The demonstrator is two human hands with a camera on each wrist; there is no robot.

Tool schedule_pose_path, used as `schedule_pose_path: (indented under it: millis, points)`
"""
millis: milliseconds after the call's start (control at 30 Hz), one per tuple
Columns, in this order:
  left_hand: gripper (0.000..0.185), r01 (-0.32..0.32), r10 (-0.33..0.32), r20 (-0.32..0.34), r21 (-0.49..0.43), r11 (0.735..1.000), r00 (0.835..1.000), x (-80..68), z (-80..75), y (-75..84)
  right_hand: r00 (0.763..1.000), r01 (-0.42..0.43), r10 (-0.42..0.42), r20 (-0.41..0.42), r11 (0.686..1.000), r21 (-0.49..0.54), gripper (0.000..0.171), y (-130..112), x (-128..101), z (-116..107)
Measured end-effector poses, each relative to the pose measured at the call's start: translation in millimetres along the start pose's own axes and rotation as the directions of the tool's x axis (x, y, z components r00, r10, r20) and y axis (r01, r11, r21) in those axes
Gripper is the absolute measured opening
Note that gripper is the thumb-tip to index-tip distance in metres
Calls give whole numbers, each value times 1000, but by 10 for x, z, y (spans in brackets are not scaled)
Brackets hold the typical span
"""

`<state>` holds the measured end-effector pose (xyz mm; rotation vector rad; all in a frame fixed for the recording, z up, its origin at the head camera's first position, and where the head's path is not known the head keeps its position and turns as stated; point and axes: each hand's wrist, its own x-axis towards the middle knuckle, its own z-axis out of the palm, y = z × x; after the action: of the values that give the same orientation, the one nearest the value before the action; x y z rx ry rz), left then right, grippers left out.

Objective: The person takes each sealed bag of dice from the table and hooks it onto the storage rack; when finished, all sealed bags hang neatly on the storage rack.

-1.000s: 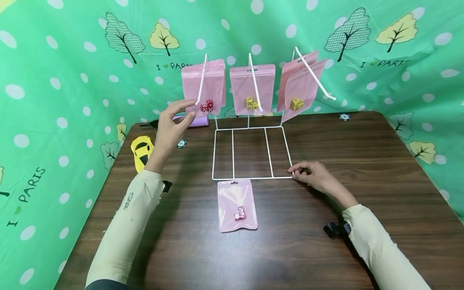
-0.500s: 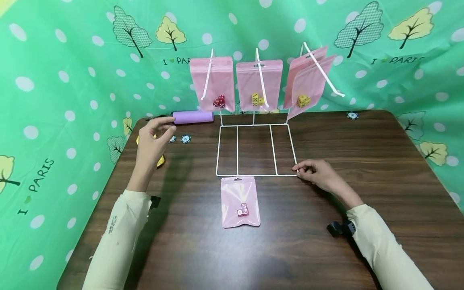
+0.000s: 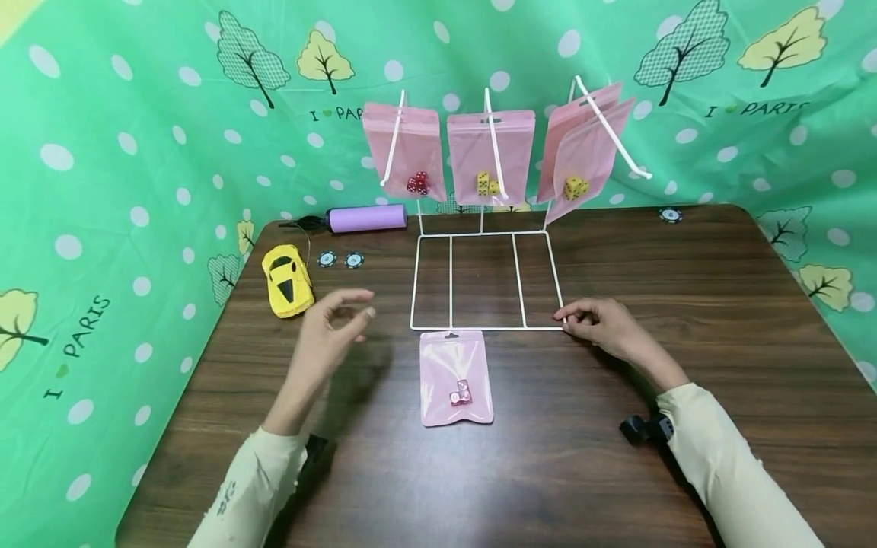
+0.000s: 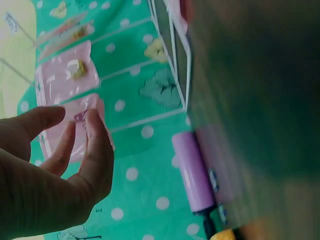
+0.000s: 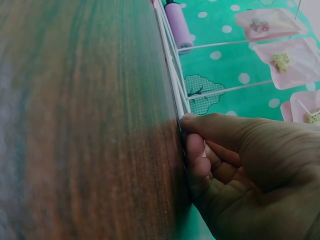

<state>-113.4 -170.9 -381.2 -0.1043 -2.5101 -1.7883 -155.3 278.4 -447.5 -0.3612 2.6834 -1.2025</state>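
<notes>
My left hand is in the air over the table, left of a pink zip bag with pink dice that lies flat before the rack. Its fingers are loosely bent with a gap to the thumb, and nothing is between them. With thumb and fingers my right hand pinches the front right corner of the white wire rack. On the rack's hooks hang a pink bag with red dice, one with yellow dice, and at the right overlapping bags, the front one showing yellow dice.
A yellow toy car stands at the left of the table. Behind it lies a purple hand pump, with two poker chips nearby. Another chip lies at the back right. A green patterned cloth hangs behind.
My left hand has left the red-dice bag, drawn back to the left, then come down and right toward the flat bag. The right hand keeps its pinch on the rack.
</notes>
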Motion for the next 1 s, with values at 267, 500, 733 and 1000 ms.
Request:
schedule_pose_path:
  millis: [267,500,733,1000]
  points:
    - [26,4,-13,102,87,996,995,-274,281,-118,1000,-11,11,4,1000,-7,20,-2,-10,-19]
    - [26,4,-29,132,186,982,991,-378,390,-191,1000,2,-2,8,1000,-7,19,-10,16,-2]
    - [21,-93,45,156,318,943,987,-477,576,-185,1000,3,-3,4,1000,-11,19,-4,5,-24]
    - [31,-127,-4,258,488,864,966,-547,633,-193,1000,-1,2,7,1000,-6,19,-2,-11,-14]
